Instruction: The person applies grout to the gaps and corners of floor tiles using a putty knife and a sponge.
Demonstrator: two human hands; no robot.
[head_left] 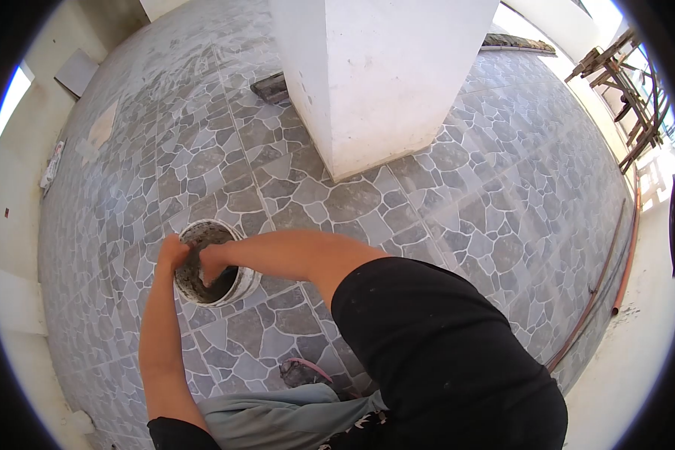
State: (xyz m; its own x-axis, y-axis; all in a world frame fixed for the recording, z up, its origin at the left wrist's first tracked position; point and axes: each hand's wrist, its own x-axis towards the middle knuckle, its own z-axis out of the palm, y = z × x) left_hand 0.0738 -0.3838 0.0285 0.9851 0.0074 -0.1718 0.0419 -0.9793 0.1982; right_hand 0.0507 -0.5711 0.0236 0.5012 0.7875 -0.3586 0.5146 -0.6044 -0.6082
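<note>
A white bucket point(248, 283) stands on the patterned floor in front of me, its inner wall smeared with grey mortar-like material. My left hand point(174, 250) is closed over the bucket's left rim. Inside the bucket is my right hand point(214, 262), reaching down past the far rim with its fingers curled. Whatever it may hold is hidden, as are its fingertips. Dark grey contents show low in the bucket below that hand.
A white square pillar point(382, 82) rises just ahead, with a dark block point(270, 88) at its left foot. Long pipes point(624, 262) lie along the right wall. A wooden frame point(626, 94) stands at the far right. A pale board point(76, 73) leans on the left wall.
</note>
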